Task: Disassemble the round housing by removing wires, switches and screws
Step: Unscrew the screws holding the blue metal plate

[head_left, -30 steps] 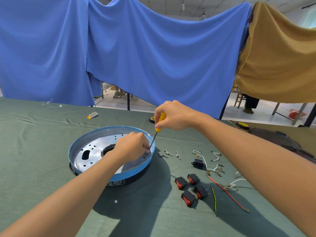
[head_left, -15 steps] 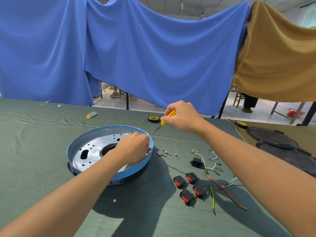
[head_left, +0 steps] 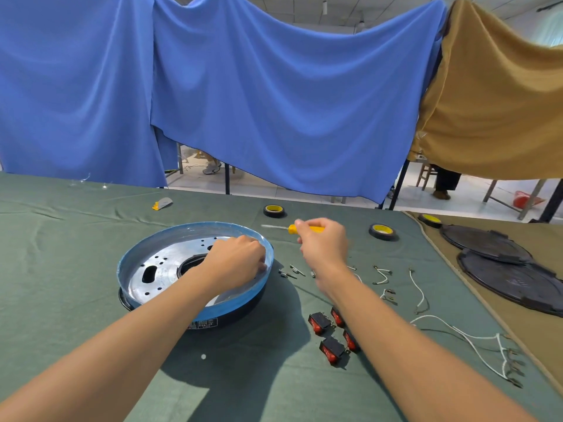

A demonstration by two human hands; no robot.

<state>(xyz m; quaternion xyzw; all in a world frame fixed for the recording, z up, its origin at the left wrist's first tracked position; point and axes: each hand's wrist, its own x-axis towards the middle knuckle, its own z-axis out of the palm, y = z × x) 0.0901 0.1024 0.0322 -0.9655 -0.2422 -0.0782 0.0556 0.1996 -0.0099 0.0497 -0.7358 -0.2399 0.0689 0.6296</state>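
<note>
The round housing [head_left: 143, 260], a blue-rimmed dish with a perforated metal plate, sits on the green cloth left of centre. My left hand [head_left: 237, 260] is inside its right side with fingers curled down at the plate; what they pinch is hidden. My right hand [head_left: 323, 242] hovers right of the housing and grips a yellow-handled screwdriver [head_left: 292, 228], whose shaft points left, level above the table. Loose screws [head_left: 292, 271] lie beside the housing. Several black-and-red switches [head_left: 330, 333] and white wires [head_left: 422, 295] lie to the right.
Two tape rolls [head_left: 274, 211] [head_left: 382, 231] sit behind my right hand, a third [head_left: 429, 220] on the brown cloth. Two black round covers [head_left: 502, 269] lie at the right. A small yellow-and-grey tool [head_left: 163, 204] rests at the back left. Blue and tan cloths hang behind.
My right hand lifted the screwdriver out of the housing and carried it right, turning it level. My left hand stayed on the plate. The view shifted a little.
</note>
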